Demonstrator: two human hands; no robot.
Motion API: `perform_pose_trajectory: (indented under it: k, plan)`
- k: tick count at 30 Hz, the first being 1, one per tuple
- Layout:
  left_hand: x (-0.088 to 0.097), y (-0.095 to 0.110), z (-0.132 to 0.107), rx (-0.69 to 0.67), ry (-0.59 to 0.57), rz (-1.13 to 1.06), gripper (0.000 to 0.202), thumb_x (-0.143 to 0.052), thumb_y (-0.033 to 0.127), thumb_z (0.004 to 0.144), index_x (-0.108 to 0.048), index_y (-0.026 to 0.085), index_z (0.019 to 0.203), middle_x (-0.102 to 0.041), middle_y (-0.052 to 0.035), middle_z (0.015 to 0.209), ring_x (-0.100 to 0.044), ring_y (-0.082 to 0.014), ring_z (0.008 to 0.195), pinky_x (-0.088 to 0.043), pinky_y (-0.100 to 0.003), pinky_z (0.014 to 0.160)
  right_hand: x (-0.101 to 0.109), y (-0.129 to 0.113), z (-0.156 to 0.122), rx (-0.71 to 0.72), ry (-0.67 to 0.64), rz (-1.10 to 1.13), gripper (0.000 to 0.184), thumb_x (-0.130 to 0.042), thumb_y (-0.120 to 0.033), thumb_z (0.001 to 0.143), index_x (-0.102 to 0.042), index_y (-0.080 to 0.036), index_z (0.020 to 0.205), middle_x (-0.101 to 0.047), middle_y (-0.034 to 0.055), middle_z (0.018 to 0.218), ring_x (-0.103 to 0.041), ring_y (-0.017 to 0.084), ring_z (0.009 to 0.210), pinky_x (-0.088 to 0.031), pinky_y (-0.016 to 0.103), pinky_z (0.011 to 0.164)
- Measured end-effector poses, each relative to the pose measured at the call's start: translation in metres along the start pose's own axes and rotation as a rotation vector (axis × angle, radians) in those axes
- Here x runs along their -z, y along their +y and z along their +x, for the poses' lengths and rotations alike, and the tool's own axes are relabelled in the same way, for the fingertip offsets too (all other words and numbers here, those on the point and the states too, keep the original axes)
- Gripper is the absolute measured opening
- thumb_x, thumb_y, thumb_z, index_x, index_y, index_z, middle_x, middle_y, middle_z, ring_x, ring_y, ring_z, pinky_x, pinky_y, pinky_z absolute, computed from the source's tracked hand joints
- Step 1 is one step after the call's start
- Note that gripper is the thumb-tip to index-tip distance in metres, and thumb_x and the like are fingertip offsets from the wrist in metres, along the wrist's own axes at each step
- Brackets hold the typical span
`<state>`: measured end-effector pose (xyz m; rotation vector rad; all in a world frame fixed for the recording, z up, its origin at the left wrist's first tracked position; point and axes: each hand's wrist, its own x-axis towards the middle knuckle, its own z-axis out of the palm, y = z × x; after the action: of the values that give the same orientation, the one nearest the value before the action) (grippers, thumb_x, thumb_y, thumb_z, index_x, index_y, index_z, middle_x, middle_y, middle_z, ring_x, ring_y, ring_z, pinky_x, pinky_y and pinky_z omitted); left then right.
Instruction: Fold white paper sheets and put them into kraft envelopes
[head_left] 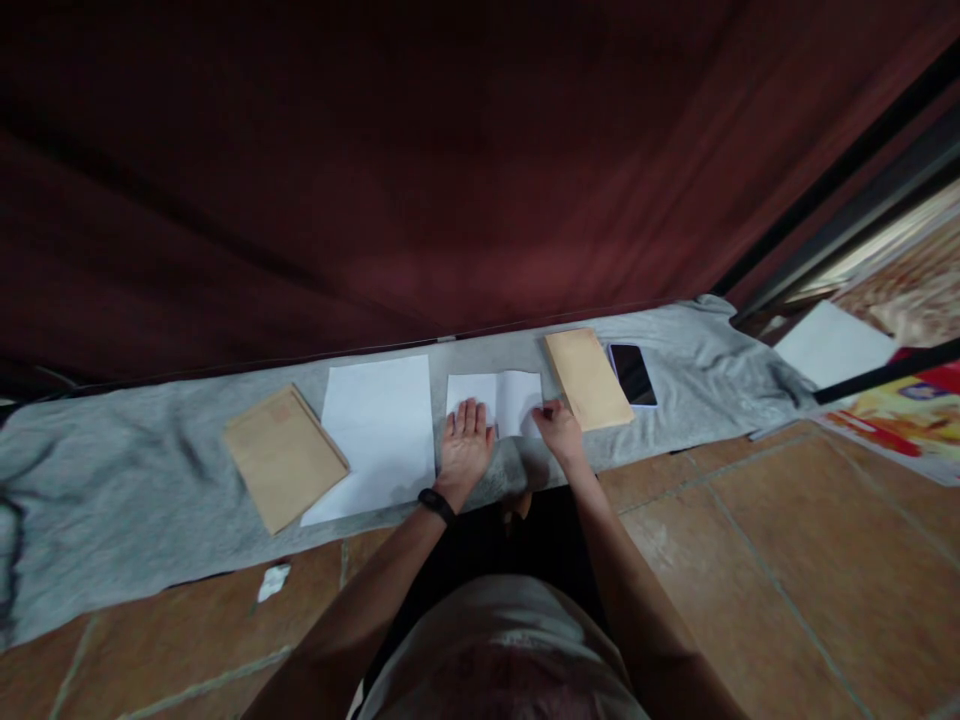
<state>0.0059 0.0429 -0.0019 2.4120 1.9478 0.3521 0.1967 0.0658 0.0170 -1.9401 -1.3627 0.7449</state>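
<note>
Creased white paper (514, 392) mid-frame, both hands on the job — looks like we're at the folding or flattening step.
Our left hand (466, 445) is spread palm-down on its left part, holding nothing; our right hand (560, 430) is curled at the right edge, though we can't tell if it's pinching. Next move probably calls for steady pressure and lined-up edges — the plush grey cloth (120, 490) looks soft underneath. Smooth rectangular white sheet (379, 420) left of centre, matte tan envelopes (589, 378) right.
</note>
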Motion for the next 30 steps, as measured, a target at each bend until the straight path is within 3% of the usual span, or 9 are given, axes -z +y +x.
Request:
perform_pose_trajectory:
  k: [4, 9, 13, 18, 22, 27, 30]
  plan:
    - [0.003, 0.000, -0.002, -0.069, -0.012, -0.024, 0.055, -0.030, 0.033, 0.103, -0.044, 0.007, 0.149, -0.041, -0.0162, 0.157, -0.035, -0.0288, 0.148, -0.025, -0.048, 0.123, 0.001, 0.002, -0.001, -0.001, -0.029, 0.210, 0.018, -0.059, -0.040, 0.079, -0.058, -0.024, 0.073, -0.063, -0.0001, 0.071, -0.060, 0.018, 0.072, -0.043, 0.027, 0.069]
    - [0.007, 0.002, -0.011, -0.170, -0.017, -0.109, 0.064, -0.037, 0.046, 0.101, -0.037, 0.008, 0.153, -0.039, -0.0171, 0.158, -0.034, -0.0282, 0.149, -0.022, -0.048, 0.124, 0.001, -0.010, -0.008, -0.001, -0.059, 0.412, 0.033, -0.050, -0.055, 0.080, -0.052, -0.023, 0.070, -0.053, -0.0048, 0.062, -0.050, 0.013, 0.058, -0.041, 0.024, 0.058]
    - [0.014, 0.012, -0.014, -0.099, -0.001, -0.252, 0.071, -0.045, 0.051, 0.098, -0.033, 0.010, 0.154, -0.039, -0.0171, 0.158, -0.036, -0.0288, 0.148, -0.028, -0.047, 0.123, 0.011, -0.032, -0.017, 0.056, -0.097, 0.642, 0.036, -0.060, -0.057, 0.077, -0.053, -0.023, 0.070, -0.052, -0.0062, 0.062, -0.047, 0.011, 0.058, -0.040, 0.022, 0.058]
    - [0.040, 0.030, -0.003, 0.152, 0.036, -0.732, 0.052, -0.045, 0.035, 0.098, -0.050, 0.016, 0.146, -0.053, -0.0115, 0.150, -0.049, -0.0274, 0.138, -0.037, -0.043, 0.119, 0.033, -0.071, -0.032, 0.226, -0.206, 0.715, 0.033, -0.063, -0.054, 0.083, -0.058, -0.022, 0.074, -0.054, -0.0058, 0.063, -0.049, 0.011, 0.060, -0.041, 0.022, 0.058]
    - [0.055, 0.043, 0.008, 0.428, 0.095, -1.141, 0.054, -0.032, 0.047, 0.104, -0.055, 0.013, 0.140, -0.062, -0.0127, 0.139, -0.057, -0.0272, 0.131, -0.047, -0.043, 0.111, 0.043, -0.088, -0.036, 0.351, -0.198, 0.645, 0.038, -0.044, -0.051, 0.097, -0.066, -0.020, 0.097, -0.069, 0.0033, 0.096, -0.064, 0.017, 0.090, -0.052, 0.028, 0.082]
    - [0.041, 0.051, 0.008, 0.814, 0.044, -1.779, 0.053, -0.033, 0.052, 0.104, -0.056, 0.015, 0.134, -0.069, -0.0137, 0.127, -0.070, -0.0248, 0.109, -0.061, -0.039, 0.088, 0.026, -0.055, -0.031, 0.405, 0.077, 0.185, 0.036, -0.046, -0.037, 0.097, -0.061, -0.018, 0.123, -0.062, 0.0125, 0.127, -0.058, 0.024, 0.120, -0.047, 0.038, 0.103]
    - [0.028, 0.052, 0.005, 0.978, -0.038, -1.935, 0.041, -0.039, 0.047, 0.103, -0.059, 0.019, 0.125, -0.073, -0.0100, 0.115, -0.072, -0.0214, 0.101, -0.061, -0.038, 0.085, 0.007, -0.024, -0.032, 0.357, 0.082, -0.052, 0.039, -0.048, -0.027, 0.095, -0.057, -0.015, 0.131, -0.058, 0.0164, 0.136, -0.057, 0.025, 0.125, -0.047, 0.039, 0.106]
